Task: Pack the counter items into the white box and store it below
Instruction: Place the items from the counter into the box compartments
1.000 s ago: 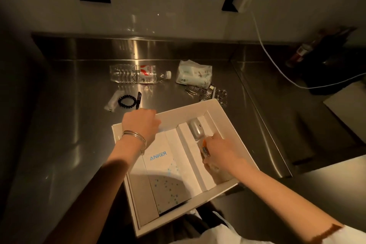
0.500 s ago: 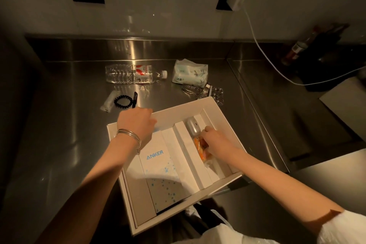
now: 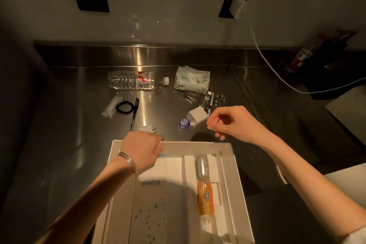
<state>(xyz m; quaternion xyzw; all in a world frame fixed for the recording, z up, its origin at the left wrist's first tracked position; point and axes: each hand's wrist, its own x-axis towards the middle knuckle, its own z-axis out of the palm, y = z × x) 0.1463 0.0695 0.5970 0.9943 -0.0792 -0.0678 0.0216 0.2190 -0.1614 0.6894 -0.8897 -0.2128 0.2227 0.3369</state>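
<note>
The white box (image 3: 188,147) sat on the tabletop (image 3: 79,125), holding an Anker package (image 3: 150,204), a silver oval device (image 3: 202,166) and an orange packet (image 3: 206,198). The left hand (image 3: 141,150) gripped its far wall. The right hand (image 3: 231,123) hovered beyond, fingers loosely curled and empty, near a white charger (image 3: 197,114) lying outside.

Thin silver bangles (image 3: 128,161) ring the wrist just behind the left grip (image 3: 141,149). Both forearms are bare, and a white sleeve (image 3: 359,237) shows far right of that grip.
</note>
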